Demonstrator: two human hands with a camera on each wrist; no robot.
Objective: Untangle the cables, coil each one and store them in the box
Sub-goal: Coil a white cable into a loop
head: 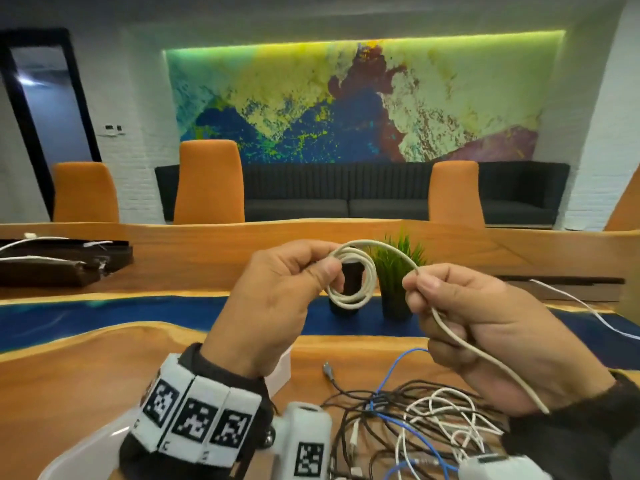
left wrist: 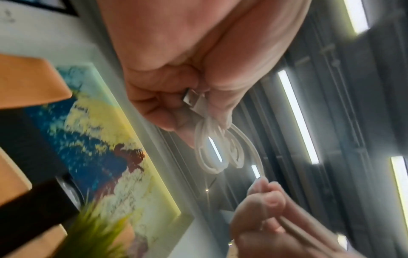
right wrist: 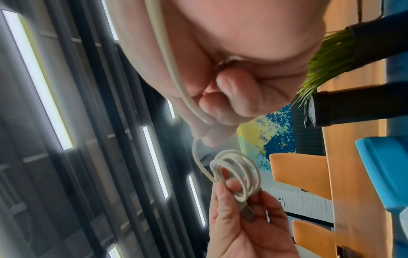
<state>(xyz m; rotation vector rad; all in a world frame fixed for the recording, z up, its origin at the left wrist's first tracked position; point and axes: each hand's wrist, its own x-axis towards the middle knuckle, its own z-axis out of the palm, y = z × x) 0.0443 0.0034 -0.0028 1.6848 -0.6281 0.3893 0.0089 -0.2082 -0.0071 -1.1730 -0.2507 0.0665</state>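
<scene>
- A tangle of cables [head: 415, 420] is lying on the surface [head: 69, 382] at the lower centre of the frame, still waiting to be sorted.
- At mid-frame, a white cable [head: 351, 282] is being coiled: the loops are being pinched by the left hand [head: 277, 299], the trailing length by the right hand [head: 485, 327].
- Next, the tail is judged to need feeding round the coil.
- The box cannot be told with certainty.

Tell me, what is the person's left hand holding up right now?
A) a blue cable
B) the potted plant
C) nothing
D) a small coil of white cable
D: the left hand pinches a small coil of white cable, while the right hand feeds its loose length.
</scene>
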